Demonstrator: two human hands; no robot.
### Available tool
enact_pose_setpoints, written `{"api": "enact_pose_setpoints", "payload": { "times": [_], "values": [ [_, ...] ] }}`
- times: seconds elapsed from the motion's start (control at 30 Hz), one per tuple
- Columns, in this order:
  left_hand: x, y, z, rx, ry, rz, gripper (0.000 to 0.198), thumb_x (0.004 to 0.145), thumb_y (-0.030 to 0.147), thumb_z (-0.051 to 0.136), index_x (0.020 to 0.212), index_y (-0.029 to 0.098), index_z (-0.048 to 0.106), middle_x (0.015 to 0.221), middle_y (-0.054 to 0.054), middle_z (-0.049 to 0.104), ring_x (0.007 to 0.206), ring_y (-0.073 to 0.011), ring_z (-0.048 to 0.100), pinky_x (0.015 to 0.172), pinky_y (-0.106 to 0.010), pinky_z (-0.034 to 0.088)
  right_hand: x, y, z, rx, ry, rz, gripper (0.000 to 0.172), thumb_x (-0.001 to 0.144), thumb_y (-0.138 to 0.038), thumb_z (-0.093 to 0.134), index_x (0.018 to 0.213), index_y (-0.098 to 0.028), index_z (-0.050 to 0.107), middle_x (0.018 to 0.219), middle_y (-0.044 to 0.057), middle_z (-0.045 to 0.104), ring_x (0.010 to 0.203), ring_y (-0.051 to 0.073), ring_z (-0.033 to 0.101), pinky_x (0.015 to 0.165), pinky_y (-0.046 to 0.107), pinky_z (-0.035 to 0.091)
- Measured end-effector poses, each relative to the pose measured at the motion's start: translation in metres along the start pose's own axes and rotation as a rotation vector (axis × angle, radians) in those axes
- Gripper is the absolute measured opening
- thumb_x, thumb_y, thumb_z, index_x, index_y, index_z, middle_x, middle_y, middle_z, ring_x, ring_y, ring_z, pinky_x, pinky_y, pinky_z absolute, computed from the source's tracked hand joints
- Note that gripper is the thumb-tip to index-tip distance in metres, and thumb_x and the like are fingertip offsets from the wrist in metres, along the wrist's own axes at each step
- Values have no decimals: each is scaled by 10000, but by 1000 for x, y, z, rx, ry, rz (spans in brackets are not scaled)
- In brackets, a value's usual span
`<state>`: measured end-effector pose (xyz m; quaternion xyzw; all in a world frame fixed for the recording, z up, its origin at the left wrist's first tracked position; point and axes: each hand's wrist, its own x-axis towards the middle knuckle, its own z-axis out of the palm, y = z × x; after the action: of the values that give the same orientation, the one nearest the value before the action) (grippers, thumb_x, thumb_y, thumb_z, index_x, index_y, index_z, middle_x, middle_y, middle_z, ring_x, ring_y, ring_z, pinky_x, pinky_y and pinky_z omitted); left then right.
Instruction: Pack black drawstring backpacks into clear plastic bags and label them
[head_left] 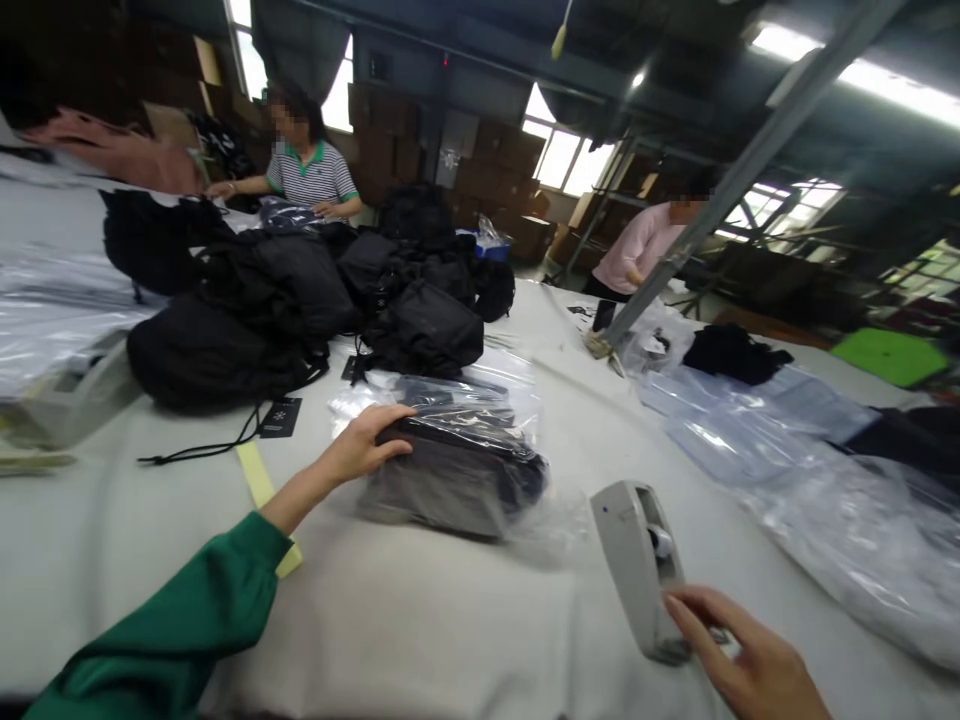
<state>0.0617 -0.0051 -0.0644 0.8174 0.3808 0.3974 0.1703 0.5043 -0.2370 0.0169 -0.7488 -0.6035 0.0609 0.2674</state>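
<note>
A dark folded fabric item, apparently a black bag, lies in a clear plastic bag (457, 480) on the table in front of me. My left hand (375, 440), in a green sleeve, grips the upper left edge of this package, thumb on the near side. To the right stands a pale grey tape dispenser (626, 560) with a small roll inside. My right hand (739, 640) is at its near end, thumb and forefinger pinched together. Whatever lies between those fingertips is too small to make out.
Black drawstring bags (300, 290) are heaped beyond the package, a black tag (280, 418) beside them. Clear plastic bags (787, 450) spread at right. Another dispenser (82, 390) stands left, near a yellow strip (259, 475). Two people work across the table; a metal post (720, 210) rises at right.
</note>
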Motion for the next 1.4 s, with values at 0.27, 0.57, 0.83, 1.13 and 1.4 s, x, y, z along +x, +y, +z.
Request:
{"api": "enact_pose_setpoints", "payload": {
  "times": [0.27,0.57,0.83,1.13,1.4],
  "values": [
    [-1,1,-4,-90,-3,50,409,903,304,598,1306,254,559,1284,-77,629,1161,-242,570,1009,-422,453,124,-242,71,-234,-543,-1166,136,935,-248,576,884,-206,695,799,32,653,750,167,566,733,318,357],
    [2,1,-10,-164,-21,71,342,916,220,535,1255,226,581,1211,-71,667,1091,-224,598,977,-379,439,155,-287,155,-747,-543,-1331,160,833,-139,561,726,-138,680,734,86,662,807,239,530,693,370,262],
    [6,5,3,-168,46,-35,375,802,239,690,1162,200,588,1189,-79,664,1047,-255,587,944,-402,431,155,-293,158,-812,-540,-1315,197,890,-171,524,774,-146,682,770,94,673,785,236,540,706,374,290],
    [9,6,-2,-183,-31,-111,421,722,216,703,1130,228,599,1099,-43,679,979,-267,591,861,-397,458,176,-297,148,-695,-593,-1242,180,868,-275,663,996,-149,651,730,51,676,699,206,591,666,314,355],
    [8,8,-8,-238,-79,-124,449,720,216,720,1149,245,593,1143,-37,672,1013,-270,576,903,-409,450,219,-299,139,-707,-484,-1073,119,913,-244,622,960,-144,665,786,73,700,729,198,656,664,268,432]
  ]
}}
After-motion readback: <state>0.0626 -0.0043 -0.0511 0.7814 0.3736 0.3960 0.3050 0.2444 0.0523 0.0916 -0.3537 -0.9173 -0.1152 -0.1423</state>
